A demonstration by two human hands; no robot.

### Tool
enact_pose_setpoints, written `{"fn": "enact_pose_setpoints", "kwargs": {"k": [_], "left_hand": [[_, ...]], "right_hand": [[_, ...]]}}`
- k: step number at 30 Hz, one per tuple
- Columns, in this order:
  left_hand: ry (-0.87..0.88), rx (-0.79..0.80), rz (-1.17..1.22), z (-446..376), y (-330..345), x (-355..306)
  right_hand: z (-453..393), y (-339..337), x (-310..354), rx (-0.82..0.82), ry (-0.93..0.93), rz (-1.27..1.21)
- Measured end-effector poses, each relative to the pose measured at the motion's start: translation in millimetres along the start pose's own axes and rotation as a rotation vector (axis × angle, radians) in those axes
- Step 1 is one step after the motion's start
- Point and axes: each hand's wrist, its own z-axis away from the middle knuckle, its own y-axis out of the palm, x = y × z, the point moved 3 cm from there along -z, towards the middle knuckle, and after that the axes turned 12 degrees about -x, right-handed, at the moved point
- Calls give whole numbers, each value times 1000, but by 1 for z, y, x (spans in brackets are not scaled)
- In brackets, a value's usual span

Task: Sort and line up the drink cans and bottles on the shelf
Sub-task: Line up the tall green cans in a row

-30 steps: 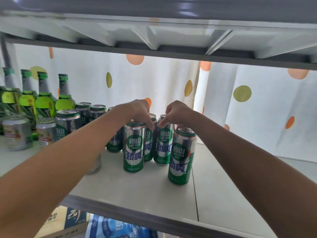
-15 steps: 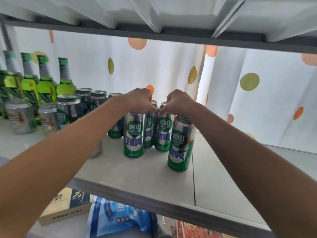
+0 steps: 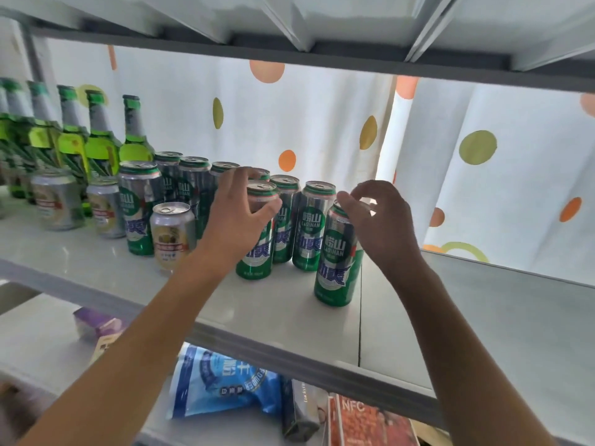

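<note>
Tall green-and-silver cans stand in a loose cluster mid-shelf [image 3: 450,310]. My left hand [image 3: 236,220] is spread beside the front-left can [image 3: 257,259], thumb against its upper side, fingers raised and apart. My right hand [image 3: 383,223] hovers at the top of the front-right can [image 3: 338,262], thumb tip on the rim, fingers curled loosely above it. Two more tall cans [image 3: 310,226] stand between and behind. A row of tall cans [image 3: 193,178] runs back-left toward green glass bottles [image 3: 99,133]. A short gold can [image 3: 172,233] stands in front.
Two short silver cans [image 3: 56,201] sit at the left by the bottles. A dotted white curtain [image 3: 289,123] backs the shelf and the upper shelf [image 3: 322,27] hangs low. Below lie a blue bag [image 3: 219,381], a red box [image 3: 370,420] and a purple box [image 3: 96,323].
Both hands have let go of the rear cans' tops, opened, and drawn back to the two front cans. The view has tilted down and left, showing the short gold can.
</note>
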Motion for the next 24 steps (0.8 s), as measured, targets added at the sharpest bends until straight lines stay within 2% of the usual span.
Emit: {"fn": "enact_pose_setpoints", "kwargs": {"k": [5,10,15,20,22,24], "left_hand": [[-90,-49,30,1,-1,16],[-197,-128,202,15,9,24],[-106,-181,119,28,18,31],[13,-158,33,29,18,28],[41,-142,61,27,13,24],[8,-123,190,27,7,22]], "right_hand": [[20,-3,-11,-149,-22,-234],[32,-8,-20,-244,-87,-265],[36,-9,-25,-169,-51,-244],[40,-5,-29,-1,22,-243],[39,-8,-30,-3,38,-266],[37,-16,-32,-44,67,-297]]}}
